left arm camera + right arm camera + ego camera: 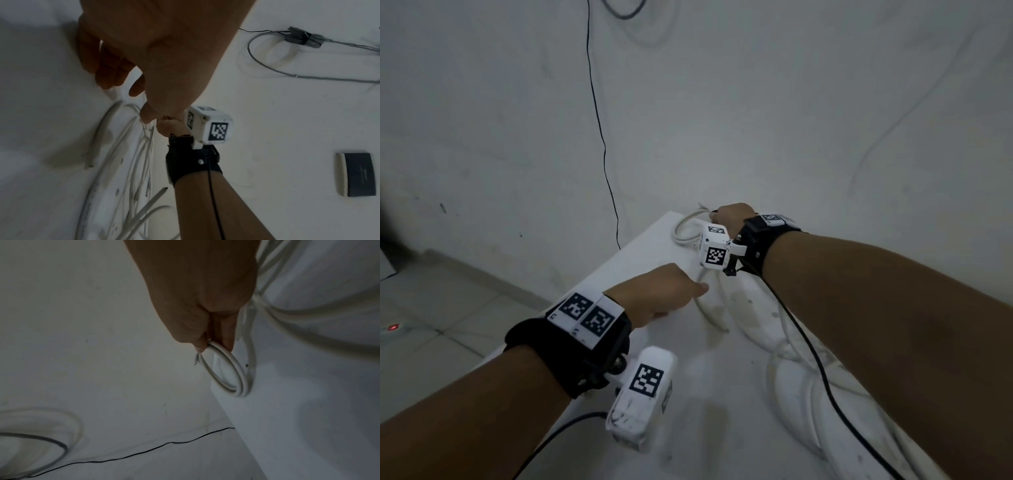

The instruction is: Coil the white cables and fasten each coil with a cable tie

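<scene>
At the far corner of the white table, my right hand pinches a small coil of white cable. In the right wrist view, thumb and fingers grip the top of that coil, which has a few turns and a short free end beside it. My left hand is lower and nearer. Its fingers hang relaxed over a white cable strand on the tabletop, and the thumb touches the strand. More loose white cables lie tangled on the right side of the table.
A thin black cord runs down the white wall behind the table. In the left wrist view, a bundled grey cable and a dark rectangular plate sit on the wall. Left of the table is tiled floor, with a small red light.
</scene>
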